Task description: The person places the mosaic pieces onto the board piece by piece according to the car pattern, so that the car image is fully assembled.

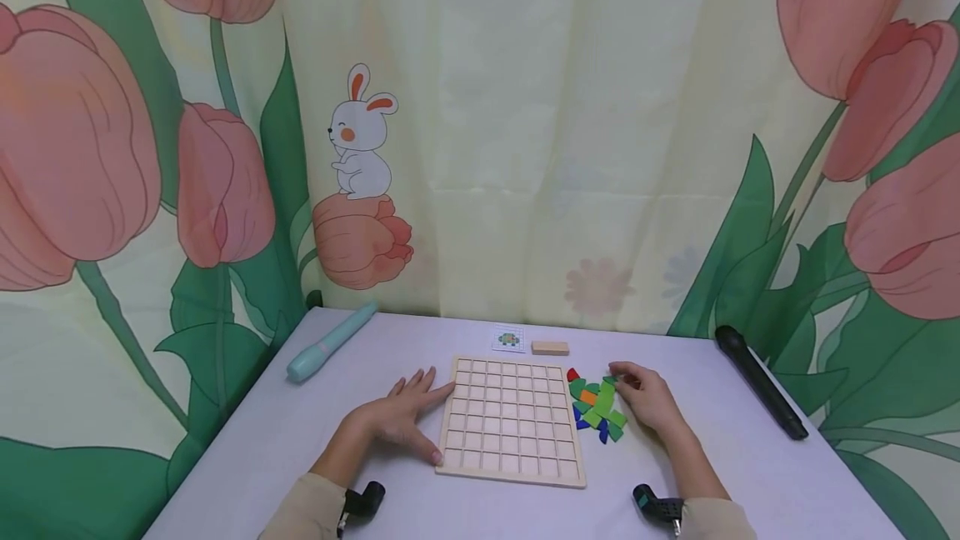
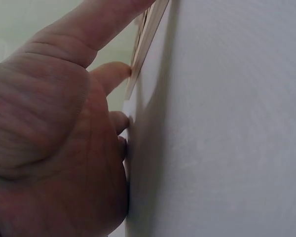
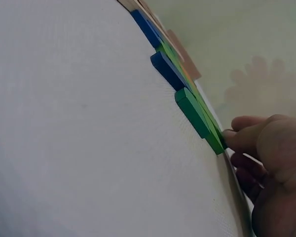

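Note:
A wooden grid board (image 1: pixel 512 477) lies flat on the white table, its square cells bare. My left hand (image 1: pixel 405 417) rests at the board's left side, fingers spread, with thumb at the near corner and index finger on the edge. In the left wrist view the palm (image 2: pixel 54 133) shows beside the board's rim (image 2: pixel 150 37). To the right of the board lies a cluster of flat coloured blocks (image 1: pixel 604 399), green, blue, orange and red. My right hand (image 1: pixel 651 397) pinches a dark green block (image 1: pixel 611 379) at the far right of this cluster, mostly hidden by the fingers in the right wrist view.
Behind the board lie a small pattern card (image 1: pixel 509 339) and a plain wooden block (image 1: pixel 551 348). A light-blue tube-shaped object (image 1: pixel 332 343) is at the table's left edge, a black stick-like object (image 1: pixel 761 382) at the right. A printed curtain (image 1: pixel 517 148) hangs behind the table.

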A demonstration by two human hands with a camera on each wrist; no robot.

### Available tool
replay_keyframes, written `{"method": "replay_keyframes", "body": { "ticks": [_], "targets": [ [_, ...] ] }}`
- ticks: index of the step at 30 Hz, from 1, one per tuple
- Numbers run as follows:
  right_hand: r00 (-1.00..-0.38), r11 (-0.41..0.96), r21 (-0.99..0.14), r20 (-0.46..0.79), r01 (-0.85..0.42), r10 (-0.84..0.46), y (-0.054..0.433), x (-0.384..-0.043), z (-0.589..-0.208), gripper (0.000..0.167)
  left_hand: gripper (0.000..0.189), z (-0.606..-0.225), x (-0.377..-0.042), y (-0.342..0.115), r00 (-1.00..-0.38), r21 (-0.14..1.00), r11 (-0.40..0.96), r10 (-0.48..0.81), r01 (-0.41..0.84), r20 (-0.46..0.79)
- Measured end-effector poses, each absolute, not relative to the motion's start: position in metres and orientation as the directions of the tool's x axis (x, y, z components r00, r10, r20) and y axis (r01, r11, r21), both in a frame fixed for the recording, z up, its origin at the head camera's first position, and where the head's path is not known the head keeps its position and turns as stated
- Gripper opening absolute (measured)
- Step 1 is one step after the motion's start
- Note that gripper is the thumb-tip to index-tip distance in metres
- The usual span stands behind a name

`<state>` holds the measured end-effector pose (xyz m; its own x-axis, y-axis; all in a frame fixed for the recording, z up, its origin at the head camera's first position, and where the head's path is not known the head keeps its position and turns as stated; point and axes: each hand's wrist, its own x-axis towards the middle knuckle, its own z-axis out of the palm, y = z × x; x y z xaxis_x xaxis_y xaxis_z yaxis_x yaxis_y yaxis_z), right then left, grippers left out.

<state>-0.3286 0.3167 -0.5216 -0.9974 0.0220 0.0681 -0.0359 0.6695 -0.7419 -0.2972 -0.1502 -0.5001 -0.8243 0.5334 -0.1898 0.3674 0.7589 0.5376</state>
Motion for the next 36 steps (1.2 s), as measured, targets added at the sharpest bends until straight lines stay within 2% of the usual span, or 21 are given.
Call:
{"method": "replay_keyframes", "body": {
  "ticks": [11,18,22,27,32,36],
  "targets": [
    [-0.99,0.694,-0.718,0.13,-0.051,0.062,0.317,-0.326,-0.516,0.037,0.121,-0.5,-0.299,-0.149,-0.834,0.544,0.765,0.515,0.345,-0.195],
    [-0.984,0.707,-0.705,0.156,-0.051,0.085,0.318,-0.327,-0.515,0.029,0.122,-0.501,-0.299,-0.147,-0.841,0.539,0.774,0.502,0.332,-0.203],
    [-0.983,0.655,-0.755,0.149,-0.044,0.105,0.313,-0.327,-0.508,0.026,0.122,-0.502,-0.298,-0.148,-0.843,0.531,0.782,0.495,0.326,-0.212],
    [-0.982,0.558,-0.828,0.147,-0.059,0.115,0.293,-0.324,-0.493,0.032,0.122,-0.5,-0.296,-0.148,-0.843,0.527,0.786,0.492,0.323,-0.217],
    [-0.978,0.495,-0.861,0.187,-0.117,0.095,0.267,-0.324,-0.484,0.034,0.122,-0.498,-0.294,-0.146,-0.847,0.533,0.784,0.488,0.319,-0.212],
    [-0.979,0.439,-0.884,0.2,-0.161,0.042,0.244,-0.327,-0.479,0.028,0.123,-0.499,-0.294,-0.146,-0.848,0.541,0.779,0.488,0.317,-0.206]
  ]
}}
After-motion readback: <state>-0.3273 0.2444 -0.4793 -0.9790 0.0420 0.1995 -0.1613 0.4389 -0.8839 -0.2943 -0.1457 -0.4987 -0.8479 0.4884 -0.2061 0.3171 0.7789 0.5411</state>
